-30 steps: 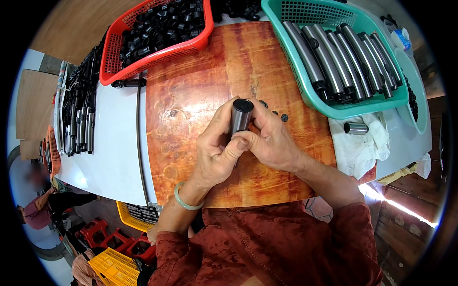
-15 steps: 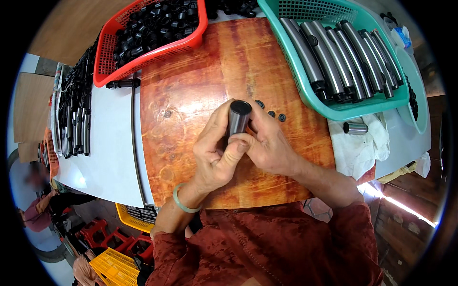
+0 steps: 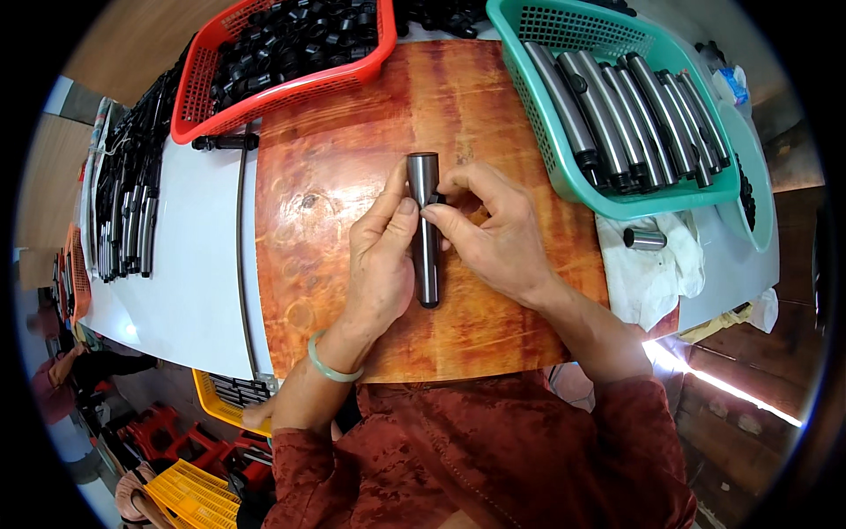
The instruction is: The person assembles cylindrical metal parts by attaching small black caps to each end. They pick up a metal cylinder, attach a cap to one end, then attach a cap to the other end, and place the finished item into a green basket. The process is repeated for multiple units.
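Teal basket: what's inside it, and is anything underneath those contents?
Inside the teal basket lie silver metal tubes with black end fittings, roughly side by side. They cover most of the basket's floor, so whether anything lies beneath them cannot be seen.

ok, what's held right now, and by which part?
A silvery tube. Left hand grips its left side around mid-length; right hand has thumb and forefinger at the small black part alongside.

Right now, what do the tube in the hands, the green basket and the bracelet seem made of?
Tube: probably metal, satin grey, with long bright highlights.
Green basket: likely moulded plastic, slightly shiny, with even perforations.
Bracelet: smooth, pale green, polished-looking; stone, glass or plastic, I cannot tell.
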Tool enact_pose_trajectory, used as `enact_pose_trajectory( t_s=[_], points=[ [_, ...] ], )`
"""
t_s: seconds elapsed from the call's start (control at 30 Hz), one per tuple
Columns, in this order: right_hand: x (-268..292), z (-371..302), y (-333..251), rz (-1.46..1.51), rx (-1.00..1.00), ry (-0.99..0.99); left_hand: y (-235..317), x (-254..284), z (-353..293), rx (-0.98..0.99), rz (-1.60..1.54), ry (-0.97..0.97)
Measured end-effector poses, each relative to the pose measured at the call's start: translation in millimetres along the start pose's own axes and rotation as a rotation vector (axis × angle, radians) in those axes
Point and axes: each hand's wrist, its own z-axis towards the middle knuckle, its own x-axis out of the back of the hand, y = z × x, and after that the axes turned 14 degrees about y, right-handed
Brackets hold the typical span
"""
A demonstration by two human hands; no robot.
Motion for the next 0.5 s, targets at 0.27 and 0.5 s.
enact_pose_trajectory(
  t_s=[0.27, 0.5],
  points=[
    [9, 3, -7, 0.033, 0.025, -0.085, 4, 1, -2, 0.1, -0.024, 0.0],
    [13, 4, 0, 0.087, 0.157, -0.192, 6, 3, 0, 0.191, -0.075, -0.023]
  ],
)
